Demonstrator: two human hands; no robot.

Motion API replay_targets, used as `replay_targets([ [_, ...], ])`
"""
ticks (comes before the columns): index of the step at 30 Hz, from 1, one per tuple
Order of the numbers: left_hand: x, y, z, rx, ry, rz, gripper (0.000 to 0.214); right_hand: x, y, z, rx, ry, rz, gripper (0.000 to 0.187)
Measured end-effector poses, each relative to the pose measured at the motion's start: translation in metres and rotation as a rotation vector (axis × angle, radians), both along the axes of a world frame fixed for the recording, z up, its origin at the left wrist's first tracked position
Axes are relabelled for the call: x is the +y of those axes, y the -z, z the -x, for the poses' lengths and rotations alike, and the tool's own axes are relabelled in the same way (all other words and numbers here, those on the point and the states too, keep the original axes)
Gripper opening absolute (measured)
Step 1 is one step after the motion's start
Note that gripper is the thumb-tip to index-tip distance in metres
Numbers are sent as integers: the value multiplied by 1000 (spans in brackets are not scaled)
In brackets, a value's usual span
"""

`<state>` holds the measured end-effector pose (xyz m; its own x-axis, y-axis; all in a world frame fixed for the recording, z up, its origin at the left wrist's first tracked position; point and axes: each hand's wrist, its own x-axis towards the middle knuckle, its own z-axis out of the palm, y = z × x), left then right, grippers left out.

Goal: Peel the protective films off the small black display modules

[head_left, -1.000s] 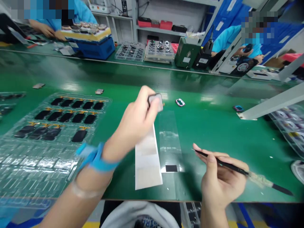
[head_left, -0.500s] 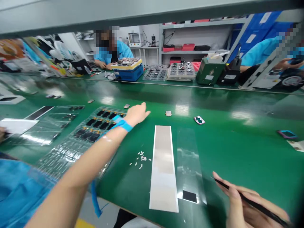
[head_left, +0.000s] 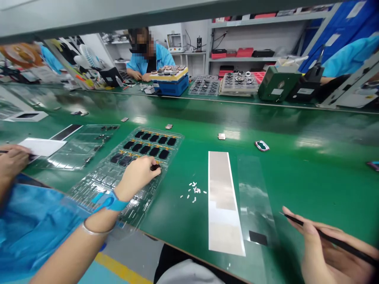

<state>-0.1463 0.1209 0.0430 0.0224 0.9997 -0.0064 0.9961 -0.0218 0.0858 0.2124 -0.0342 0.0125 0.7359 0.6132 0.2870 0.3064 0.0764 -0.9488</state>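
Note:
My left hand, with a blue strap at its wrist, reaches over a clear plastic tray. Its fingertips are closed on a small black screen at the end of a row. More black screens with orange flex tabs lie in the tray's pockets. My right hand grips black tweezers, their tip pointing left above the bench. Between the hands lie a white-edged backing strip and a clear film strip bearing a dark rectangle.
Tiny white scraps are scattered beside the strip. Small metallic parts and a rounded frame sit farther back on the green bench. At left, a co-worker's hand is near a white sheet. Another person sits opposite.
My left hand has come back from the far part of the bench to the tray and closed on a black screen. My right hand keeps holding the tweezers. The view has shifted.

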Motion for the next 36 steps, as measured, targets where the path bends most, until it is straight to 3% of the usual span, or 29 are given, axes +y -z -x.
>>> replay_targets([
  [3, -15, -8, -6, -107, 8, -39, 11, 0, -2, -2, -12, -85, -24, 23],
  [6, -49, -14, -28, -314, 110, 5, 17, 1, -9, 0, -99, -391, -14, 6],
  [7, -63, -14, -39, -431, 160, 42, 23, 2, -13, 4, -177, -508, -9, 11],
  [10, -101, -3, -73, -1040, 238, 234, 23, 8, -28, 28, -416, -780, -18, 18],
  [14, -122, 20, -103, -1309, 252, 310, 17, 19, -34, 67, -609, -809, -120, 17],
  [20, -117, 32, -111, -1338, 282, 285, 14, 25, -17, 81, -908, -690, -118, 17],
  [24, -115, 33, -111, -1285, 305, 189, 11, 27, -10, 82, -951, -684, -81, 20],
  [28, -114, 37, -111, -1236, 299, 123, 10, 32, -12, 86, -864, -730, -32, 14],
  [32, -113, 37, -111, -1259, 296, 126, 10, 47, -20, 80, -621, -867, 87, 12],
  [36, -114, 34, -113, -1260, 422, 263, 11, 75, -24, 76, -459, -1000, 292, 16],
])
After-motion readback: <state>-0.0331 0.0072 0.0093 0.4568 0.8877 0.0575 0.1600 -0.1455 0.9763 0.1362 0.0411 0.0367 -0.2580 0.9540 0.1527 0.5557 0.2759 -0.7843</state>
